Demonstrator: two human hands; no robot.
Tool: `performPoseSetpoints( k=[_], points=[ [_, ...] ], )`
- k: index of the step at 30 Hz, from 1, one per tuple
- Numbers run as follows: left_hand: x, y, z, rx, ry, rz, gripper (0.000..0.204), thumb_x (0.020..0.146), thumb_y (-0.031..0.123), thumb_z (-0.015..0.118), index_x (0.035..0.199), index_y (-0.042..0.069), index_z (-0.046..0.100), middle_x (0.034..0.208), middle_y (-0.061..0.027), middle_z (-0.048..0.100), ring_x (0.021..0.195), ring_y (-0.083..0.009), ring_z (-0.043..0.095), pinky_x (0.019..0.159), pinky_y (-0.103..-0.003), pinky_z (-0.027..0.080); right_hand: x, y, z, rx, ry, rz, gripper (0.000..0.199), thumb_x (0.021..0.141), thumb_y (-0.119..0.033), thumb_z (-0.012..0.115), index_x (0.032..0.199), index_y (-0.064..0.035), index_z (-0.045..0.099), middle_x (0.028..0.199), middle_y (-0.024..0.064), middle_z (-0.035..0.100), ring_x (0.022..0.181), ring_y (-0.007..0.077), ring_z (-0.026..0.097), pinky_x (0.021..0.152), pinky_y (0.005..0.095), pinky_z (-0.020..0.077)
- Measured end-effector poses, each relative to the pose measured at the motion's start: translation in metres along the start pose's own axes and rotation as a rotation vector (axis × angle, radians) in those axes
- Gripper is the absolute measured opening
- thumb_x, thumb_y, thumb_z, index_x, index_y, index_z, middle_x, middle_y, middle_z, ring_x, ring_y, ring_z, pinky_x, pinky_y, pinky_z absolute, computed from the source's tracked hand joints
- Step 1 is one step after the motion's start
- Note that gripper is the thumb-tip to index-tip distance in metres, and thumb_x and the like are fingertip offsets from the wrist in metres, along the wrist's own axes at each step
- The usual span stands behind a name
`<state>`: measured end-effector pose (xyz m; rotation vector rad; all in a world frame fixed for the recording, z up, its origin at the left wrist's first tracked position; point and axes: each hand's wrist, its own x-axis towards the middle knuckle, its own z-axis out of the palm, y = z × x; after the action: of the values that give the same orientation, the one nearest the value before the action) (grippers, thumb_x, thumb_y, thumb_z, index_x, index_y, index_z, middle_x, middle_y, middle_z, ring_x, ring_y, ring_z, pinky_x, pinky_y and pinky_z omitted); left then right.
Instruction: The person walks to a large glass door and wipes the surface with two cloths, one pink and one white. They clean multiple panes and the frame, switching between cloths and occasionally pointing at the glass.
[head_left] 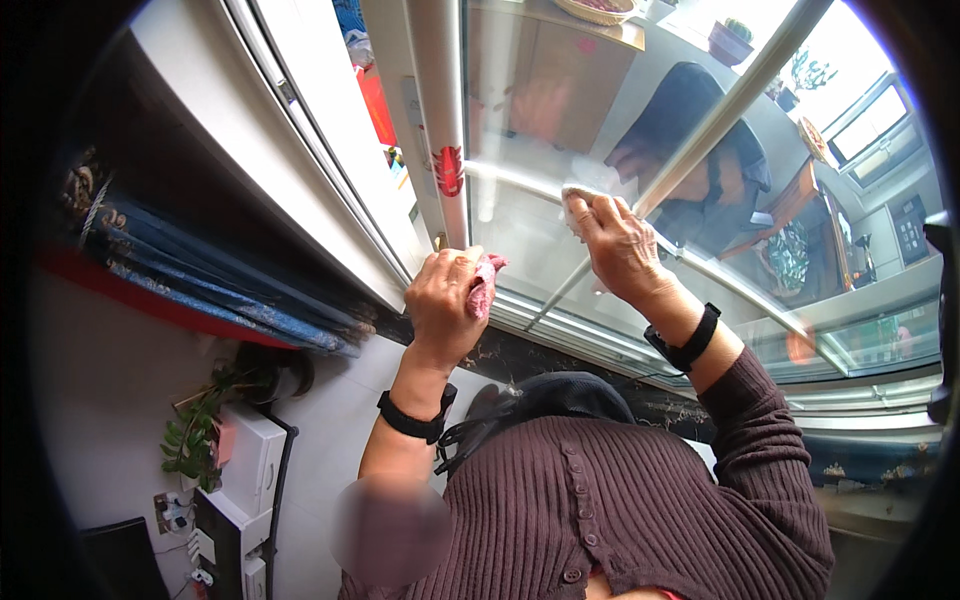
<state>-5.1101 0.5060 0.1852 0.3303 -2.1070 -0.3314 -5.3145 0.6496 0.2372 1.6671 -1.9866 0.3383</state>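
Note:
My left hand (443,300) is closed around a crumpled pink-red cloth (485,285) beside the white frame post (438,70) of a glass door. The cloth pokes out between its thumb and fingers. Farther right, my right hand (620,250) presses a white cloth (577,203) flat against the glass pane (525,235), its fingers bent over the cloth. White bars cross the pane, and a faint reflection of me shows in it. A red sticker (449,172) is on the post above my left hand.
A blue patterned curtain (220,290) hangs at the left. Below it stand a leafy plant (190,440) and a white cabinet (255,465). A dark stone sill (500,350) runs under the door. Beyond or mirrored in the glass are a potted cactus (731,42) and wooden furniture.

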Motion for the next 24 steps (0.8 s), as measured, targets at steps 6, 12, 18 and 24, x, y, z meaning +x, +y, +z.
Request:
performPoseSetpoints(
  k=[6,12,18,24],
  points=[
    [0.002,-0.009,-0.021,-0.063,0.039,-0.106,0.026,0.079,0.01,0.082,0.101,0.006,0.068,0.093,-0.009,0.067,0.085,-0.0296,0.067,0.074,-0.039,0.056,0.064,0.016,-0.027,0.048,0.315,-0.029,0.057,0.077,0.001,0.075,0.131,-0.007,0.058,0.103,0.0129,0.058,0.093,0.0318,0.065,0.067,0.0427,0.0589],
    [-0.01,-0.018,-0.034,-0.098,0.016,-0.196,0.026,0.082,0.012,0.082,0.103,0.007,0.068,0.095,-0.0108,0.069,0.085,-0.0306,0.069,0.075,-0.04,0.057,0.062,-0.018,0.004,-0.06,0.106,-0.076,0.039,0.086,-0.005,0.066,0.125,-0.0048,0.063,0.103,0.0125,0.058,0.1,0.0303,0.064,0.07,0.0383,0.0607],
    [-0.019,-0.033,-0.059,-0.277,0.034,-0.425,0.017,0.092,0.009,0.075,0.106,0.001,0.069,0.098,-0.0079,0.069,0.086,-0.0177,0.068,0.077,-0.033,0.057,0.076,-0.017,-0.004,0.494,-0.024,0.099,0.034,0.087,-0.01,0.067,0.121,-0.0102,0.068,0.101,0.0163,0.064,0.094,0.0398,0.067,0.08,0.0493,0.0552],
    [0.017,-0.039,-0.064,-0.392,0.192,-0.422,0.018,0.098,0.012,0.071,0.109,-0.002,0.066,0.098,-0.0113,0.069,0.086,-0.0208,0.067,0.082,-0.032,0.054,0.17,-0.037,-0.054,1.206,0.59,0.102,0.046,0.087,-0.014,0.074,0.13,-0.0064,0.061,0.111,0.0216,0.068,0.097,0.0356,0.071,0.084,0.0412,0.0561]
  ],
)
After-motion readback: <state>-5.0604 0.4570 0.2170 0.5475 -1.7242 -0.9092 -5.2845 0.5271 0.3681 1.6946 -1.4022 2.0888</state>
